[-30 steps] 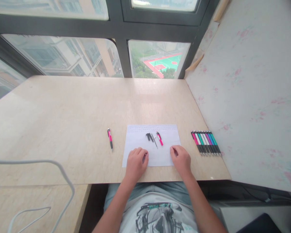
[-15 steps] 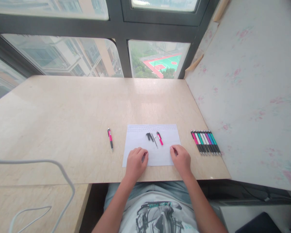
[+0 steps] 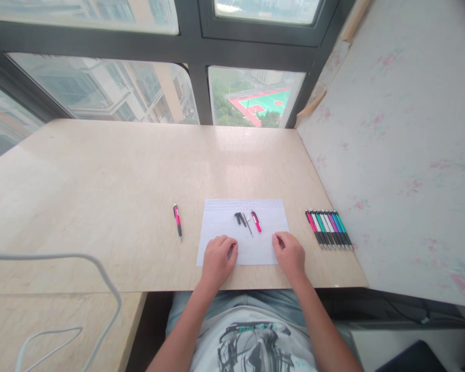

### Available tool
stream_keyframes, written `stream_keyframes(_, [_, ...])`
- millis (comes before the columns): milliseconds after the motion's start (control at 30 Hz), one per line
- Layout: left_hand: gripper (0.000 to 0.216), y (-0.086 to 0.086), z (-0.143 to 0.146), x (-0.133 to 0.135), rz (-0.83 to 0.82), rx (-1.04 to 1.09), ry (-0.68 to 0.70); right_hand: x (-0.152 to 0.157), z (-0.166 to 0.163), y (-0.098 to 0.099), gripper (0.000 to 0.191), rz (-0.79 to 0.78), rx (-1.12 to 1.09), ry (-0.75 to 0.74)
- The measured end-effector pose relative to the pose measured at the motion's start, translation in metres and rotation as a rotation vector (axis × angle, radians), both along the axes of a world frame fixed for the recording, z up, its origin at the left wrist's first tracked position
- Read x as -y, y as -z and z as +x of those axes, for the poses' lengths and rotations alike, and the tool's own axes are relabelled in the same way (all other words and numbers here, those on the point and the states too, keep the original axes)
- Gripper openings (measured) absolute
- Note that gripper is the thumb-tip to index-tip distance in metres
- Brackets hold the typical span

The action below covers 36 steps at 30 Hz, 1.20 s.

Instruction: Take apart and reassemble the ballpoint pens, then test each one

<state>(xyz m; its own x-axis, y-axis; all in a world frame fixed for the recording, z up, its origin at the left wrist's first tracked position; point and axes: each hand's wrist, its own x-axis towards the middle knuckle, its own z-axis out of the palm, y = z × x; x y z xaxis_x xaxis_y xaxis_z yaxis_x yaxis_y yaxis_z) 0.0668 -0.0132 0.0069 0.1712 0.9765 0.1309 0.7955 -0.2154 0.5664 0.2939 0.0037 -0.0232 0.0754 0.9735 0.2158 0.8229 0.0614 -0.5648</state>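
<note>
A white sheet of paper (image 3: 251, 253) lies on the desk, with rows of handwriting along its top. My left hand (image 3: 219, 258) rests curled at its lower left, and my right hand (image 3: 290, 254) at its lower right. Both have thumb and fingers drawn together, and nothing shows in either. Between and beyond them lie parts of a pen: a pink barrel (image 3: 256, 221) with a black clip, a thin refill (image 3: 248, 226), and several small black pieces (image 3: 239, 219). Left of the paper is a whole pink pen (image 3: 177, 222) with a black grip.
At the right, a row of several coloured pens (image 3: 328, 229) lies side by side near the papered wall (image 3: 395, 155). A pale cable (image 3: 104, 276) loops over the desk's left side. A window frame (image 3: 198, 82) rises behind the desk (image 3: 139, 175).
The camera view has shifted very slightly. Both hands and the pen parts stay where they were.
</note>
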Motion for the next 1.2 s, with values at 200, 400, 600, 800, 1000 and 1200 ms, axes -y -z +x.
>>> stream_keyframes(200, [0.014,0.0,0.0,0.0,0.003,0.014,-0.005,-0.001,0.0,0.001,0.023,0.002,0.0,-0.002])
stream_keyframes(400, [0.014,0.0,-0.002,0.0,0.004,0.044,-0.014,-0.001,0.0,0.001,0.024,0.006,0.003,0.001])
stream_keyframes(600, [0.014,0.001,-0.002,0.001,0.006,0.056,-0.014,-0.001,0.0,0.0,0.026,0.006,0.019,-0.001])
stream_keyframes(800, [0.014,0.001,-0.003,0.001,0.014,0.064,-0.016,-0.001,-0.003,-0.006,0.026,-0.025,0.084,0.008])
stream_keyframes(1000, [0.015,0.002,-0.002,0.001,0.017,0.06,-0.016,-0.012,-0.036,-0.018,0.019,-0.061,0.21,0.048])
stream_keyframes(1200, [0.017,-0.002,-0.003,0.002,0.017,0.097,-0.018,-0.022,-0.053,-0.019,0.014,-0.02,0.086,0.088])
